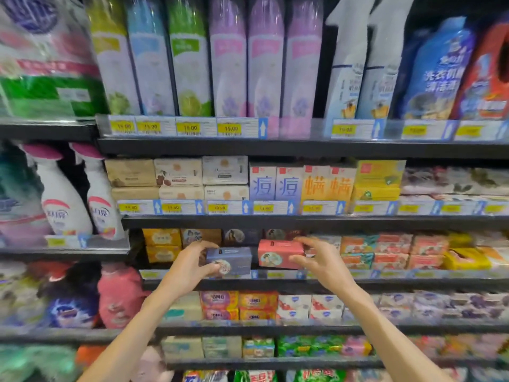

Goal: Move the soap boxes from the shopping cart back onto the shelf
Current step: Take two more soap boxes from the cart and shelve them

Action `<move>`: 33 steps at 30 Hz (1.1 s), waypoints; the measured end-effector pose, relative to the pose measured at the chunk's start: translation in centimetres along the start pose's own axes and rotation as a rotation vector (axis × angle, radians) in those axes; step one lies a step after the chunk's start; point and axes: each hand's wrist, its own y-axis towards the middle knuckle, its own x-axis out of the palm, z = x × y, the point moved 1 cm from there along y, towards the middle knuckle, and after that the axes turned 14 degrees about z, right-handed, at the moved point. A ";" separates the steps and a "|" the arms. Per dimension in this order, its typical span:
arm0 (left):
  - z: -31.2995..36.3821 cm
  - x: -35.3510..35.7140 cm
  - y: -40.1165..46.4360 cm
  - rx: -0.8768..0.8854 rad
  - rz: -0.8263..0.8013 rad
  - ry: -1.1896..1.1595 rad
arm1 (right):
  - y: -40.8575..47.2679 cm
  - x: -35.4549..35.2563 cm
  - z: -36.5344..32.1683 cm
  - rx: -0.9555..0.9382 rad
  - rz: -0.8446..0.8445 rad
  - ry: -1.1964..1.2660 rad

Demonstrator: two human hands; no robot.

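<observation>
- Two soap boxes were up at the shelf (275, 282), one in each of your hands, both arms reaching forward from below.
- Your left hand (190, 267) gripped the blue soap box (230, 260), thumb underneath at its lower corner, fingers curled over its top left edge.
- That blue box sat right at the front lip of the shelf, just above the price strip; whether it rested on the board or hung in your grip, you couldn't tell from here.
- Your right hand (319, 259) held the pink soap box (279, 253) by its right end, fingers spread over the top, thumb low against the side.
- The pink box stood just beside the blue one, a narrow gap between them, slightly higher and further in.
- Dark boxes (239, 237) were lined up behind both, yellow boxes (162, 244) stacked to the left, orange packs (391, 250) to the right.
- Spray bottles (66, 199) stood on the neighbouring shelf at left, tall cans (228, 59) on the top row.
</observation>
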 end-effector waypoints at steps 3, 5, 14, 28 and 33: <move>-0.2 0.4 0.9 0.005 0.000 -0.007 | 0.5 0.8 -0.1 -0.009 0.027 -0.034; -0.5 0.9 1.5 -0.002 -0.016 -0.029 | 0.5 1.1 0.0 0.000 0.024 -0.063; -1.3 2.8 2.8 0.031 -0.077 -0.049 | 0.3 3.2 2.1 0.023 -0.022 -0.326; -1.4 5.3 1.9 0.106 0.013 0.141 | -0.6 5.3 2.2 -0.249 0.063 -0.587; -0.3 6.0 1.7 0.183 0.110 0.334 | -0.5 5.6 2.4 -0.281 0.081 -0.609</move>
